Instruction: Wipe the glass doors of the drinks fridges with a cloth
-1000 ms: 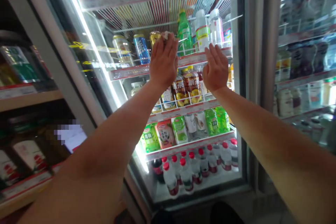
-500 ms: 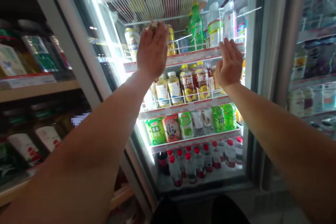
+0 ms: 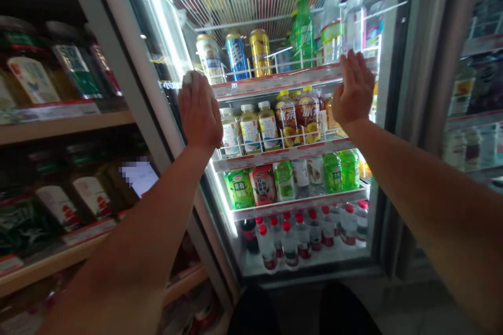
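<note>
My left hand (image 3: 200,112) is pressed flat toward the glass front of a lit drinks fridge, near its left edge. A pale, crumpled cloth (image 3: 191,77) pokes out past its fingertips; most of it is hidden under the palm. On the right, my right hand (image 3: 356,89) lies with fingers stretched against the glass and holds nothing. Behind the glass, a gold can (image 3: 260,52), a blue can (image 3: 236,57) and a green bottle (image 3: 304,31) stand on an upper shelf. Brown tea bottles (image 3: 308,115) line the shelf below.
Red-capped bottles (image 3: 288,243) fill the fridge bottom. A metal frame post (image 3: 428,94) borders the glass on the right. To the left, a wooden shelf (image 3: 70,128) carries dark bottles, and a pale screen-like thing (image 3: 139,175) shows, partly blurred out.
My left hand has swept left and down with the cloth, uncovering the blue and gold cans. The right hand keeps its place on the glass, while the view has shifted slightly.
</note>
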`<state>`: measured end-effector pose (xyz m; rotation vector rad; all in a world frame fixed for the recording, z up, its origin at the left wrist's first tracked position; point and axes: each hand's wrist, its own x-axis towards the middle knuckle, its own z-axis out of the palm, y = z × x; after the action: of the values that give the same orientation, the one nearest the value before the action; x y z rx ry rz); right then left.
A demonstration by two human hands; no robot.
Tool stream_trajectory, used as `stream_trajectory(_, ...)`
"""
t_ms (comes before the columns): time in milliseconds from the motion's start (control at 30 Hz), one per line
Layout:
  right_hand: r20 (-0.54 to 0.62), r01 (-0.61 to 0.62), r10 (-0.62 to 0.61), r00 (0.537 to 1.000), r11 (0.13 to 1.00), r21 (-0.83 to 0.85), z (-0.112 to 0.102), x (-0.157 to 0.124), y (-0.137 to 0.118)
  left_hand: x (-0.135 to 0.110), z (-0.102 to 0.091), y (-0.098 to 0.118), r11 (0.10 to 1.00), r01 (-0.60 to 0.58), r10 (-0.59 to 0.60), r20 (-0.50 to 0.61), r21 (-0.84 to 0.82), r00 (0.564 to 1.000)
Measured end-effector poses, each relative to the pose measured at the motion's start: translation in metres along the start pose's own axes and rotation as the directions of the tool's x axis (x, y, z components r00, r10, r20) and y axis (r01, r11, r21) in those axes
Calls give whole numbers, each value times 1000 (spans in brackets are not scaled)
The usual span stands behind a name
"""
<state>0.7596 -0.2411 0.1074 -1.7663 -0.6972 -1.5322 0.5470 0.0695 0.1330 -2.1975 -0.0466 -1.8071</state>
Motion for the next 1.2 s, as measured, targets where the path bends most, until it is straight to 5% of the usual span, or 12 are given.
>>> stream_trajectory(367,36,-85,84,996,996,25,9,-9,-5,-68,5,6,998,34,-36,-34,-59,999)
stream_trajectory(733,-16,-82,82,997,997,-1,15,-55,-9,-189,5,29,991,-126,127,-27,44,991)
stream_trajectory(867,-45,-50,49,998,998,-26,15,-62,-10,-170,-2,13,974,-225,225,21,15,974)
stream_trajectory(1033,-84,-48,45,995,998,-40,16,-63,-10,-110,-1,5,998,-56,56,-11,-14,998)
stream_trajectory(1133,-81,-42,39,996,999,-23,15,-64,-9,-118,6,25,999,-35,35,-43,-1,998)
stream_trajectory(1200,-74,-38,38,997,999,-8,14,-66,-9,-140,9,43,991,-134,133,-25,-16,991)
